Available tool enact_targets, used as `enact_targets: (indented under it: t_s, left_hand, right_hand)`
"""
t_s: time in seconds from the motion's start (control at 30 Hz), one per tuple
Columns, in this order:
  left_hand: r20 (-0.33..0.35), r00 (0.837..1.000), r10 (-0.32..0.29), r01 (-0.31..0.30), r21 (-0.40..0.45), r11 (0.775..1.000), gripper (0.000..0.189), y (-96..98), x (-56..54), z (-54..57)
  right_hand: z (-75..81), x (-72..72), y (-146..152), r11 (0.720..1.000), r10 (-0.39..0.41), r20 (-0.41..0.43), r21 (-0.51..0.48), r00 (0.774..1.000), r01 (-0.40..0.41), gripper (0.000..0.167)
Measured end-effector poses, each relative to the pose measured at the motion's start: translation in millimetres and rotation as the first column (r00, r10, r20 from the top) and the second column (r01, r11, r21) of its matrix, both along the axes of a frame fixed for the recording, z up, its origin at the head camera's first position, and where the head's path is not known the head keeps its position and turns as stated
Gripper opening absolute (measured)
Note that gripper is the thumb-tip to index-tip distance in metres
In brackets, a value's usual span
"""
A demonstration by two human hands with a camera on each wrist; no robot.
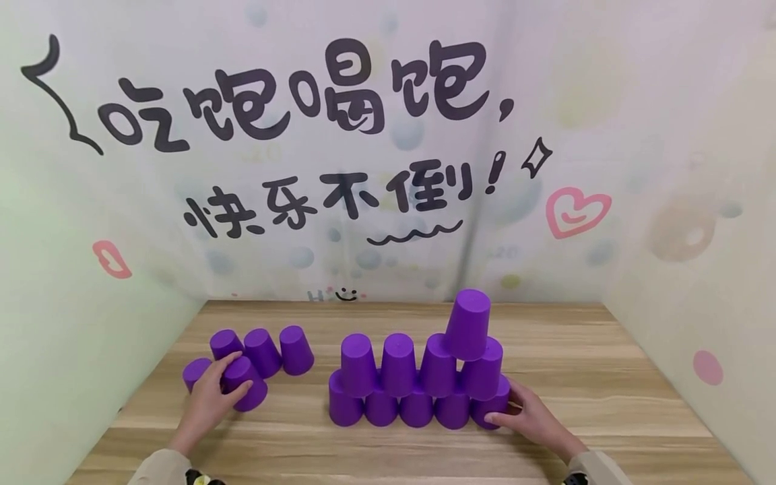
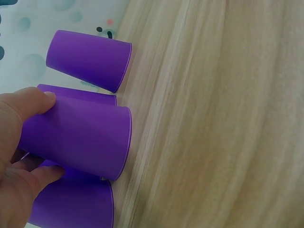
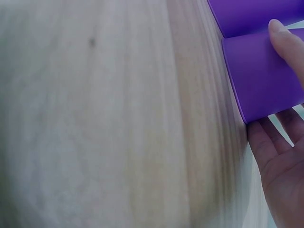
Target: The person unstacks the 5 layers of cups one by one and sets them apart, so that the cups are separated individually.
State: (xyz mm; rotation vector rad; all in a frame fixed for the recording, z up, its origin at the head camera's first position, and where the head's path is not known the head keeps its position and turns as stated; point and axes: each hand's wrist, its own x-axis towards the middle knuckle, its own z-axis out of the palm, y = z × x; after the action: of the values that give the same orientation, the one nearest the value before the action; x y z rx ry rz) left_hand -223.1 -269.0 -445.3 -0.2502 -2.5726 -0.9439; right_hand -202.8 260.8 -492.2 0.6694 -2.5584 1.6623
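My left hand (image 1: pixel 206 399) grips an upside-down purple cup (image 1: pixel 251 396) at the front of a loose group on the left, thumb on one side and fingers on the other. In the left wrist view that cup (image 2: pixel 85 135) overlaps its neighbours. To the right stands a wall of upside-down purple cups: a bottom row, a second row (image 1: pixel 398 367) over its gaps, and a single cup (image 1: pixel 469 325) above the second row's right end. My right hand (image 1: pixel 536 419) holds the bottom row's rightmost cup (image 3: pixel 261 76) between thumb and fingers.
Behind the held left cup stand several more purple cups, one (image 1: pixel 296 351) slightly apart on the right. All stand on a wood-grain table (image 1: pixel 388 455). A white printed backdrop (image 1: pixel 388 148) rises at the table's back, with pale walls at both sides.
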Motion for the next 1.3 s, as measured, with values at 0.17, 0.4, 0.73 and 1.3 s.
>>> enact_targets:
  t_s: [0.17,0.4,0.73,1.3]
  left_hand:
    - [-0.038,0.999,-0.016,0.016,-0.007,1.000,0.053,0.3,-1.3,-1.0]
    - [-0.019,1.000,-0.019,0.019,-0.028,0.999,0.058,-0.3,-1.8,-0.6]
    - [-0.115,0.992,-0.051,0.058,0.064,0.996,0.059,13.7,1.7,39.8]
    - [-0.214,0.850,-0.481,0.509,0.098,0.855,0.064,136.6,-10.0,153.6]
  right_hand:
    - [0.1,0.6,-1,1.000,0.009,-0.010,-0.002,1.000,-0.009,0.062]
    - [1.4,1.2,-2,1.000,0.004,0.003,-0.009,1.000,-0.004,0.061]
    - [3.6,3.0,-3,1.000,0.025,0.008,-0.016,1.000,-0.025,0.063]
    - [0.1,0.5,0,1.000,-0.018,0.013,0.009,1.000,0.018,0.064]
